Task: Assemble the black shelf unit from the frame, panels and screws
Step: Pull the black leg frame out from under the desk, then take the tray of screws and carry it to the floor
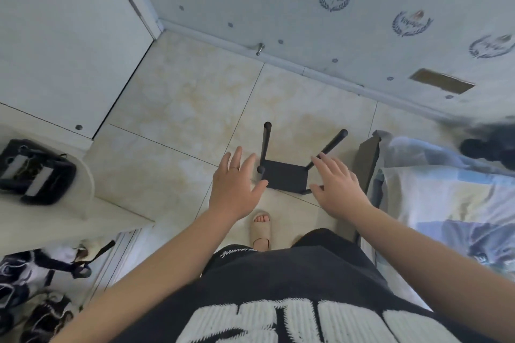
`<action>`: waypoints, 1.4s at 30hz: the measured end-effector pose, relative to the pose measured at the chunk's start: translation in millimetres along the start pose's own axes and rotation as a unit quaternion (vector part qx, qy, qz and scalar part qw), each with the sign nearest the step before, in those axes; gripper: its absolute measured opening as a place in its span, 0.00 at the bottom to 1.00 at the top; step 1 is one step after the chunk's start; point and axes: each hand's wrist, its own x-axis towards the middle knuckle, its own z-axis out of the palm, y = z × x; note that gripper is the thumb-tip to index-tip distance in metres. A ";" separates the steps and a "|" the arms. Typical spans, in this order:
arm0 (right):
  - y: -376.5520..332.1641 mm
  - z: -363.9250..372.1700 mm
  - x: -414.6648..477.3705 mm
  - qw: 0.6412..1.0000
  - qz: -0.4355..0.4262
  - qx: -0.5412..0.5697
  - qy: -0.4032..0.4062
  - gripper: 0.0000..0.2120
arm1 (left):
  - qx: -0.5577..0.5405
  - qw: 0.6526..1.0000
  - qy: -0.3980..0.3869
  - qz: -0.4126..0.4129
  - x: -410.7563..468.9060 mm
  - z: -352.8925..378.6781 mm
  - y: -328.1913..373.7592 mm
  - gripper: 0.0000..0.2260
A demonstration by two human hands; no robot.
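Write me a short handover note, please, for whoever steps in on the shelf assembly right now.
Left hand: open, fingers spread, holding nothing, left of the shelf unit in view.
Right hand: open and empty, on the unit's right.
I cannot tell if either hand touches the unit.
Shelf unit: on the tiled floor in front of the feet, beside the bed.
Done: one panel sits joined between the posts; two posts reach well past it.
Left: no loose panels or screws show here, so locate any remaining parts and fit them.

Two hands — left hand (237,186), right hand (338,186) — one shelf unit (284,178), one slipper (260,230).
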 end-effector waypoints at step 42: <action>-294.6 77.2 -359.4 0.618 -0.780 -0.071 -0.067 0.32 | 0.000 0.682 0.473 -0.558 -587.3 51.2 -0.5 0.32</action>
